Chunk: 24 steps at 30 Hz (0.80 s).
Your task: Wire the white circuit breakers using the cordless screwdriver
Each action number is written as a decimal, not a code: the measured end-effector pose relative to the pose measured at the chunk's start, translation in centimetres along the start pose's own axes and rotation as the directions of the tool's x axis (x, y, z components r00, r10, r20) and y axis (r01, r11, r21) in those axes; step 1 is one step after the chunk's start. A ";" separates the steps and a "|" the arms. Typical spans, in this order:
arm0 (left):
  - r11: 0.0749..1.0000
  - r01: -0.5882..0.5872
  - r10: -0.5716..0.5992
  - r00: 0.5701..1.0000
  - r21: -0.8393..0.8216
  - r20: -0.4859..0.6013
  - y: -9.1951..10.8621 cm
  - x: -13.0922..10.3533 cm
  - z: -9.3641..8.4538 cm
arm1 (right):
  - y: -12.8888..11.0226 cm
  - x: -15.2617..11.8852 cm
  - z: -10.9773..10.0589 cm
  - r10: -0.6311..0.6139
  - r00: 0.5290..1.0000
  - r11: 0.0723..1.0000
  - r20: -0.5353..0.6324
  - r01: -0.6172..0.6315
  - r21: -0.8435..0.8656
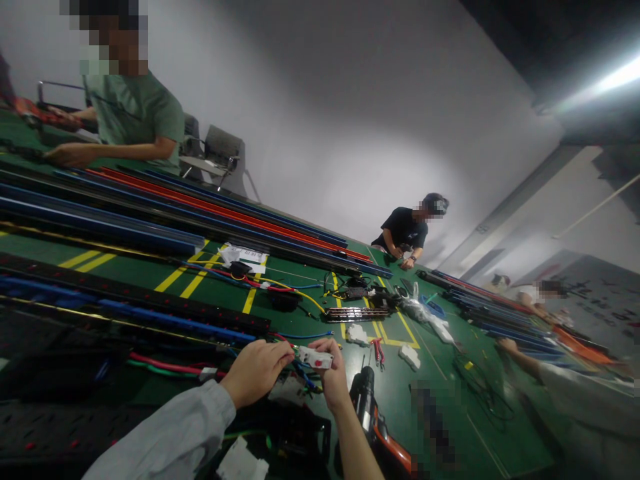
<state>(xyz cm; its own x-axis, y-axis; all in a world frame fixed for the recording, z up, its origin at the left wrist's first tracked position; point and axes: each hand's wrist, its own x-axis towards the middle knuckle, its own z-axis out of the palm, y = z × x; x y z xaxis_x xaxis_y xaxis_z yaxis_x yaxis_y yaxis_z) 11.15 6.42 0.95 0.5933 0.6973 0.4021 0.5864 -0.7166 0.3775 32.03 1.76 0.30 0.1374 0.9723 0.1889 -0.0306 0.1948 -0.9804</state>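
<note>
My right hand [334, 373] is closed around a small white plastic block [315, 359] with a red mark on its face, perhaps an electrical part. Close to the block's left end, my left hand [256, 373] pinches what looks like a thin wire; its tip is too small to make out. Blue and yellow wires [313, 383] hang just below the block. Red and green cables [165, 365] run in from the left behind my left wrist. A black and orange power drill [367, 400] lies right of my right forearm.
Red-handled pliers [379, 355] lie beyond the drill, near white blocks [357, 335]. Long blue, black and red profiles [235, 217] cross the green table [440, 393]. Clear plastic wrap [425, 313] lies farther back. Co-workers [135, 113] are around the table; an arm [525, 357] reaches in at right.
</note>
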 end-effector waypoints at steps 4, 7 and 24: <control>1.000 0.011 -0.011 1.000 0.008 0.021 0.0 -0.1 -0.1 | -0.6 -0.1 0.4 0.005 1.000 0.999 0.016 -0.005 -0.051; 1.000 0.028 -0.028 0.999 0.006 0.039 -0.1 -0.1 -0.1 | -1.3 -0.1 0.7 0.010 1.000 0.992 0.026 -0.006 -0.122; 0.999 0.024 -0.022 0.998 -0.029 0.066 0.0 0.1 -0.6 | -1.9 -0.1 0.4 0.236 0.964 0.972 0.122 -0.231 -0.054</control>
<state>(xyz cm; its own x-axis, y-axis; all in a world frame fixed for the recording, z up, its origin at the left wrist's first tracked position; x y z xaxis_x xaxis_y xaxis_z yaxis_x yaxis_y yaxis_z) 10.84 6.47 1.48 0.6157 0.7120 0.3375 0.5839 -0.6999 0.4113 31.72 1.30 2.19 0.0040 0.9991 -0.0421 -0.0081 -0.0420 -0.9991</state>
